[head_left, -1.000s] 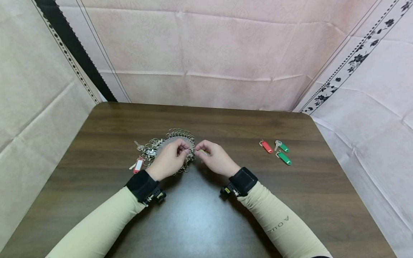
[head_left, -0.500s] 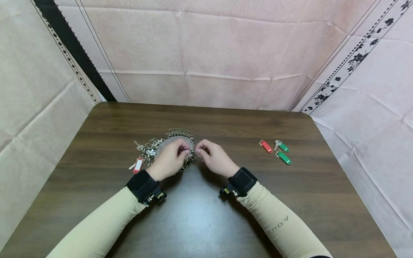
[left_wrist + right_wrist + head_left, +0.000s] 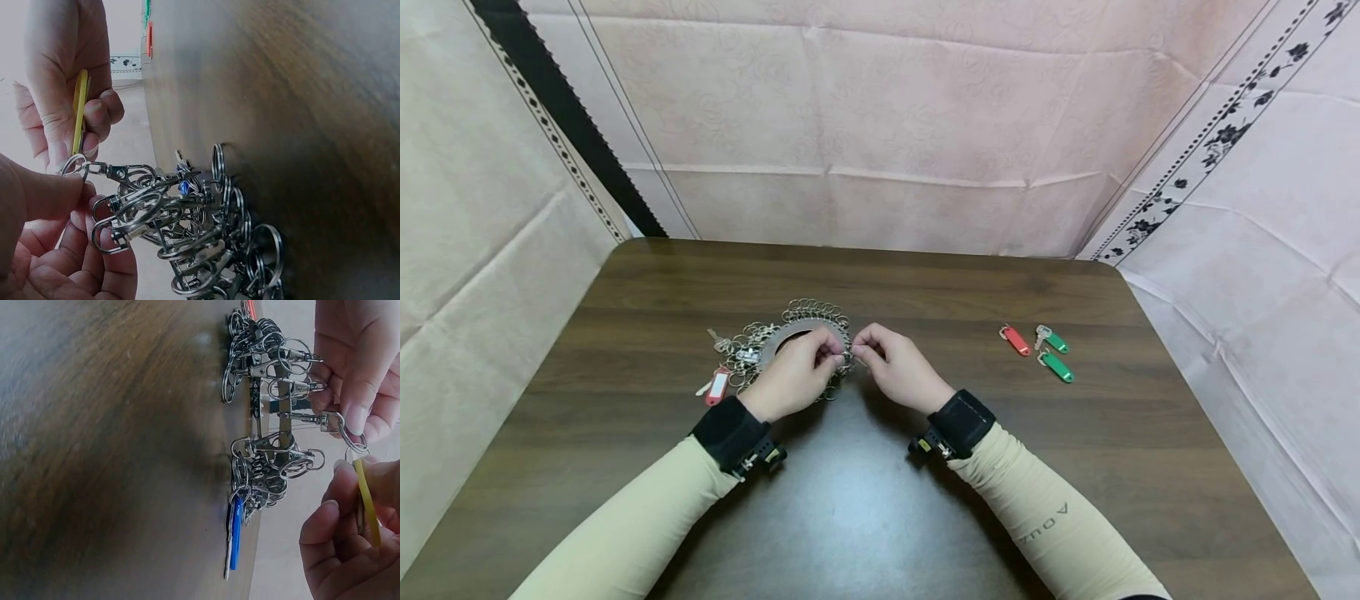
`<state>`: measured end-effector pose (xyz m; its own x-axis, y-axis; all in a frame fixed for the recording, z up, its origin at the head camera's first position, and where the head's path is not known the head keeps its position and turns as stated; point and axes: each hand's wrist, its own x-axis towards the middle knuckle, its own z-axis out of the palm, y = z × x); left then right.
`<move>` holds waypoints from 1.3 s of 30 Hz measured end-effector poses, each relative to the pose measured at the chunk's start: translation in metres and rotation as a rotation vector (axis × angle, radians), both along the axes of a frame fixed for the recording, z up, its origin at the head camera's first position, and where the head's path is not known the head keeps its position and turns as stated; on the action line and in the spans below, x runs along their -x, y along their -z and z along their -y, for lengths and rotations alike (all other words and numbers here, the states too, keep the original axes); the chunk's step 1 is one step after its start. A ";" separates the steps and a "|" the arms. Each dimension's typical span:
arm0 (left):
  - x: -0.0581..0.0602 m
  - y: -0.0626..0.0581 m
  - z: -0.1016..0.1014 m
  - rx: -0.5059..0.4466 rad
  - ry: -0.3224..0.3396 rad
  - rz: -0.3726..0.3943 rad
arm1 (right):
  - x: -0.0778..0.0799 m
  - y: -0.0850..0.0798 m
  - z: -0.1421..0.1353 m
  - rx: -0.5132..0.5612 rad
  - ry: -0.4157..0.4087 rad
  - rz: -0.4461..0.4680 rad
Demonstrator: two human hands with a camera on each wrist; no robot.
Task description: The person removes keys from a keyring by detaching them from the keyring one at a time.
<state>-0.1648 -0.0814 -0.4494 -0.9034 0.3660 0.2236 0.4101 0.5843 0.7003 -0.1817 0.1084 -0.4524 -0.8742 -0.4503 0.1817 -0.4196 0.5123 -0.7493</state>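
A round metal hoop, hung with many swivel clasps and split rings, stands under my hands at the table's centre left. My left hand pinches one split ring between thumb and finger; a silver swivel clasp links that ring to the hoop. Opposite it, my right hand grips a yellow key tag by its sides. The tag's thin wire ring meets the split ring at the fingertips. Fingers cover part of the tag and whatever lies beneath it.
On the hoop's left side hang a red key tag with a white label and a key. A blue tag also hangs there. To the right lie a loose red tag and two green tags with keys on the wooden table.
Both hands stay at nearly the same spot with small finger movements. The hoop's dark inner opening shows more now. The yellow tag, glimpsed a second ago in the head view, is hidden there.
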 end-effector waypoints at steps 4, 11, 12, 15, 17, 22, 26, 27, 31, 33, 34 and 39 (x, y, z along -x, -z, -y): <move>0.000 0.000 0.001 0.016 0.014 0.016 | 0.000 -0.001 0.000 0.009 0.017 -0.012; 0.000 0.000 0.002 0.017 0.033 0.027 | -0.001 -0.003 0.001 0.012 0.028 -0.011; 0.000 0.000 0.003 0.012 0.031 0.028 | -0.002 -0.003 0.001 0.013 0.029 -0.010; -0.001 0.001 0.004 0.000 0.014 0.031 | -0.002 -0.002 0.001 0.009 0.025 -0.011; 0.000 0.001 0.004 -0.015 -0.003 0.031 | -0.002 -0.001 0.001 0.001 0.017 -0.006; 0.000 0.002 0.004 -0.057 -0.037 0.023 | -0.002 0.005 0.001 -0.018 -0.014 0.023; -0.001 0.001 0.004 -0.063 -0.052 0.017 | -0.001 0.008 0.002 -0.019 -0.025 0.019; -0.001 0.001 0.005 -0.059 -0.053 0.013 | -0.001 0.009 0.002 -0.021 -0.024 0.015; 0.000 0.001 0.005 -0.037 -0.079 -0.028 | 0.000 0.009 0.003 -0.029 -0.017 -0.015; -0.001 0.002 0.005 -0.022 -0.103 -0.061 | 0.000 0.009 0.003 -0.026 -0.014 -0.028; -0.001 0.002 0.005 -0.016 -0.117 -0.076 | 0.000 0.009 0.003 -0.022 -0.014 -0.035; -0.002 0.003 0.004 0.001 -0.142 -0.124 | -0.001 0.008 0.002 0.001 -0.013 -0.039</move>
<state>-0.1629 -0.0859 -0.4520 -0.9117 0.2367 0.3359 0.4062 0.6431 0.6492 -0.1806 0.1064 -0.4599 -0.8604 -0.4618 0.2156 -0.4550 0.5057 -0.7329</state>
